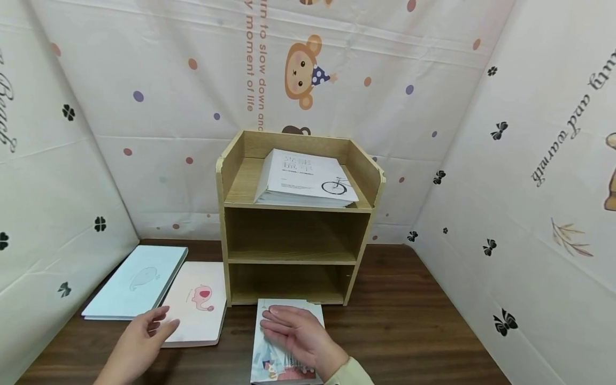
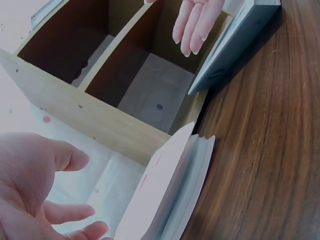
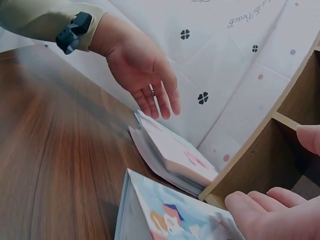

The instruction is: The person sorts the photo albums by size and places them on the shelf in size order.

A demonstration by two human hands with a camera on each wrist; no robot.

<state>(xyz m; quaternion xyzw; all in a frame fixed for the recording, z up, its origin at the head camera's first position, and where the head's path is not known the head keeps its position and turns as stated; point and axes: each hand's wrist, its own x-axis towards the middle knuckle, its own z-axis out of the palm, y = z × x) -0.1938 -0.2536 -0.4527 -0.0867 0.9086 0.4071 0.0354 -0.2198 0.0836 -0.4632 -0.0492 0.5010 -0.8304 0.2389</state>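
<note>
My left hand hovers by the left edge of a white notebook with a pink elephant on its cover. Its fingers are relaxed and hold nothing; in the left wrist view a gap shows between the hand and the notebook. Over a light-blue illustrated book, my right hand is held with its fingers extended. That book lies in front of the wooden shelf, partly covered by the hand. Whether the right hand touches the cover I cannot tell.
A small wooden shelf with two compartments and an open top stands at the back. A stack of white books with a bicycle print lies on its top. At the left lies a pale-blue notebook with a whale. Printed cloth walls surround the dark table.
</note>
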